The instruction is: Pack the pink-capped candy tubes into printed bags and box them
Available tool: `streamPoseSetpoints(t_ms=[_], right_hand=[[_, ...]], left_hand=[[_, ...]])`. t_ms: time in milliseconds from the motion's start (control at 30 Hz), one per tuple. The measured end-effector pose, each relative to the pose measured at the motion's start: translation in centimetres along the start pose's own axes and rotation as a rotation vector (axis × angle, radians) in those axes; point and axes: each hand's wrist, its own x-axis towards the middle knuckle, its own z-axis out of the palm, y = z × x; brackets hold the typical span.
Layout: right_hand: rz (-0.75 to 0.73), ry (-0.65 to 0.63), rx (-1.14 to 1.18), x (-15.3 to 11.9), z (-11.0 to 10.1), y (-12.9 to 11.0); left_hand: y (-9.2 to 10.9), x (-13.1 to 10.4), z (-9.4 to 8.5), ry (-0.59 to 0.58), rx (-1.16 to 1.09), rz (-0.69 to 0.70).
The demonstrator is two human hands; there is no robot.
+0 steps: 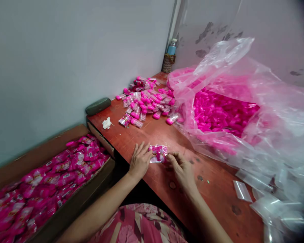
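A small pink printed plastic sleeve (158,154) lies flat on the red table between my hands. My left hand (140,161) rests on the tabletop with its fingers stretched out, the fingertips touching the sleeve's left edge. At the sleeve's right edge, my right hand (180,166) is closed in a pinch on it. Farther back is a heap of clear tubes with bright pink caps (152,101), filled with small pale pieces. A shiny printed pink packet (125,120) lies at the heap's near edge.
A large clear bag (276,125) holding many pink plastic caps (218,111) covers the table's right side. Clear plastic pieces (242,191) lie nearby. On the left stands a cardboard box (101,175) of pink wrapped packs (66,172). A dark green case (98,106) sits by the wall.
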Motion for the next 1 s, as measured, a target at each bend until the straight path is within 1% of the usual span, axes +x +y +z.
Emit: streamPoseSetpoints(t_ms=[67,133,167,200,267,333,367,400,433,467,500,533,567,633,667,733,800,900,1000], right_hand=[[-0.054,0.016,-0.006,0.6,0.7,0.0],[-0.086,-0.019,0.056,1.3,1.4,-0.2],[-0.080,-0.045,0.109,1.6,1.7,-0.3],[-0.060,-0.071,0.163,1.9,1.9,-0.6],[-0.020,-0.107,0.246,2.3,2.2,-1.1],[-0.023,-0.156,0.237,2.8,2.3,-1.7],[-0.042,-0.204,0.179,3.1,2.2,-2.0],[-0.079,-0.259,0.075,3.6,2.0,-2.3],[-0.143,-0.303,-0.095,4.3,1.8,-2.6],[-0.224,-0.321,-0.304,5.2,1.5,-2.8],[-0.308,-0.309,-0.518,6.5,1.0,-3.1],[-0.396,-0.265,-0.731,7.9,0.5,-3.5],[-0.451,-0.201,-0.872,9.6,0.0,-3.8],[-0.483,-0.124,-0.992,13.2,-1.2,-4.5],[-0.502,-0.115,-1.053,15.0,-1.8,-4.9],[-0.533,-0.143,-1.167,17.9,-2.6,-5.3],[-0.547,-0.180,-1.268,19.7,-3.1,-5.4],[-0.549,-0.197,-1.382,20.4,-3.4,-5.3],[-0.566,-0.178,-1.450,18.8,-3.5,-5.4]], left_hand=[[0.4,-0.1,-0.3,0.038,-0.063,0.007],[0.9,0.0,-0.7,0.069,-0.185,0.001],[1.1,0.1,-1.0,0.080,-0.273,-0.022],[1.3,0.2,-1.3,0.092,-0.381,-0.075],[1.5,0.5,-1.8,0.095,-0.656,-0.264],[1.5,0.9,-2.2,0.025,-0.957,-0.481],[1.5,1.1,-2.3,-0.035,-1.093,-0.566],[1.4,1.3,-2.3,-0.095,-1.205,-0.632],[1.4,1.5,-2.3,-0.138,-1.286,-0.684],[1.3,1.6,-2.3,-0.155,-1.342,-0.734],[1.2,1.8,-2.3,-0.151,-1.380,-0.785],[1.1,1.8,-2.3,-0.132,-1.402,-0.836],[1.0,1.9,-2.3,-0.113,-1.417,-0.880],[0.8,2.0,-2.4,-0.092,-1.449,-0.947],[0.7,2.0,-2.5,-0.088,-1.470,-0.973],[0.4,1.9,-2.7,-0.075,-1.522,-1.017],[0.2,1.9,-3.0,-0.038,-1.584,-1.069],[-0.2,1.9,-3.2,0.029,-1.685,-1.145],[-0.4,2.2,-3.4,0.125,-1.789,-1.219]])
